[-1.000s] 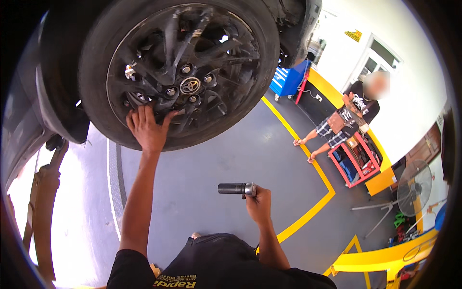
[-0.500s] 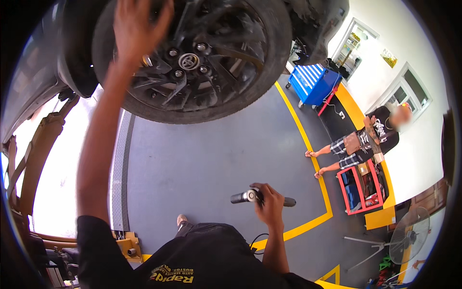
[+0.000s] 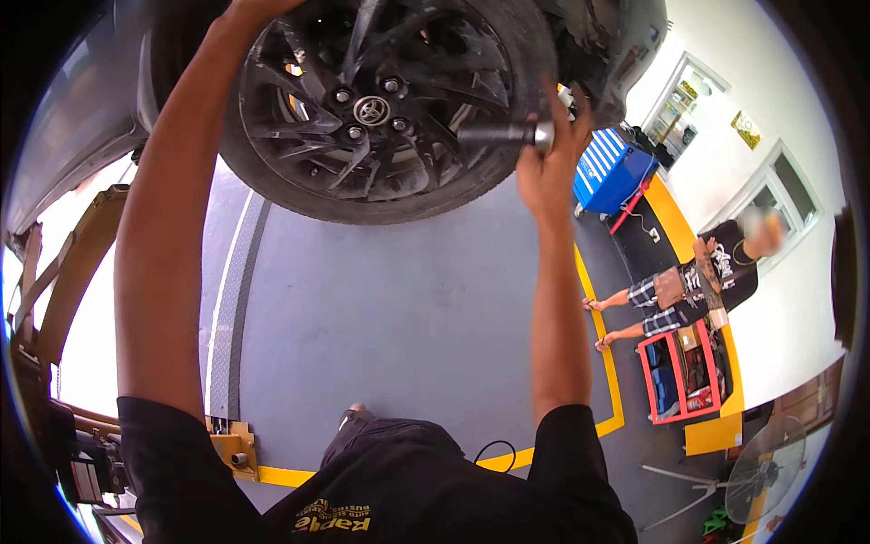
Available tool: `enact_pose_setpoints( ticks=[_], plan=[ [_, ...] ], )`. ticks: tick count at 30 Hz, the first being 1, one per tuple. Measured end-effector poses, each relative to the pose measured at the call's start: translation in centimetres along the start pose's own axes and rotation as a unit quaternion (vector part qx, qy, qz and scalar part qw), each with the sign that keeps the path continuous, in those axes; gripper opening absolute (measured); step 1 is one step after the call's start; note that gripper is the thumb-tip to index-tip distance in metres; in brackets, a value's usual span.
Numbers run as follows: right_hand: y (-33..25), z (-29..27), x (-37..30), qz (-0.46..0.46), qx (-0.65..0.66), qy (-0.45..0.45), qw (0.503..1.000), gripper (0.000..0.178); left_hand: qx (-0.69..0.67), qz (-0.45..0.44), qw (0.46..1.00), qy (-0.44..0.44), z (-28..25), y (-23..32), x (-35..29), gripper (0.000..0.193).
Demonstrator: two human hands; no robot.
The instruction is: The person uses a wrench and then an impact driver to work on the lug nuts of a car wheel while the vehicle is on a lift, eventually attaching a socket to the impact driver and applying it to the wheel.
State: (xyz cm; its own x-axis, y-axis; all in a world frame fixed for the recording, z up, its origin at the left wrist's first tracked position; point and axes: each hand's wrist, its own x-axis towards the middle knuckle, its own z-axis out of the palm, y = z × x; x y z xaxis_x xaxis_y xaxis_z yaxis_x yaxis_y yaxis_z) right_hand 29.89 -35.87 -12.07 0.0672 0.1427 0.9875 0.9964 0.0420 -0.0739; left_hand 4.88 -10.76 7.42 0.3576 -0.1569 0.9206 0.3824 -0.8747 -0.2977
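A black multi-spoke car wheel with a dark tyre hangs raised in front of me, several silver lug nuts around its centre cap. My left hand is at the tyre's upper left; the top of the picture cuts off its fingers. At the wheel's right side, my right hand is closed around a dark tool with a cylindrical, socket-like end and a silver collar. That end points left, across the spokes and rim. Motion blurs the hand and tool, so I cannot tell whether the tool touches the wheel.
A brown lift arm stands at the left. Along the right side are a blue tool cabinet, a person with crossed arms, a red-framed cart and a pedestal fan. A black hose loops beside me.
My right hand has risen from waist height to the wheel with the tool. My left hand has moved up from the spokes to the tyre's upper left. The view has shifted slightly.
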Motion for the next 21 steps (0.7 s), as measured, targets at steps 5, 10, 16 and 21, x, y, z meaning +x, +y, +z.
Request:
enact_pose_setpoints(
  ticks=[5, 10, 16, 21],
  plan=[
    [1.2, 4.8, 8.1, -0.008, -0.038, 0.126, 0.991, 0.048, 0.099, -0.220, 0.968, 0.070, 2.1, -2.5, -4.8, 0.074],
    [-0.4, 9.9, 10.4, 0.218, -0.212, 0.178, 0.936, 0.036, 0.069, -0.167, 0.981, 0.074, 1.4, -6.0, -6.2, 0.079],
    [-0.7, 9.2, 10.5, 0.187, -0.244, 0.196, 0.931, 0.036, 0.007, -0.268, 0.963, -0.009, -0.5, -3.6, -8.0, 0.074],
    [0.0, 9.0, 11.2, 0.218, -0.176, 0.153, 0.948, 0.036, 0.204, -0.193, 0.960, 0.005, 4.5, -14.0, -13.5, 0.083]
  ],
)
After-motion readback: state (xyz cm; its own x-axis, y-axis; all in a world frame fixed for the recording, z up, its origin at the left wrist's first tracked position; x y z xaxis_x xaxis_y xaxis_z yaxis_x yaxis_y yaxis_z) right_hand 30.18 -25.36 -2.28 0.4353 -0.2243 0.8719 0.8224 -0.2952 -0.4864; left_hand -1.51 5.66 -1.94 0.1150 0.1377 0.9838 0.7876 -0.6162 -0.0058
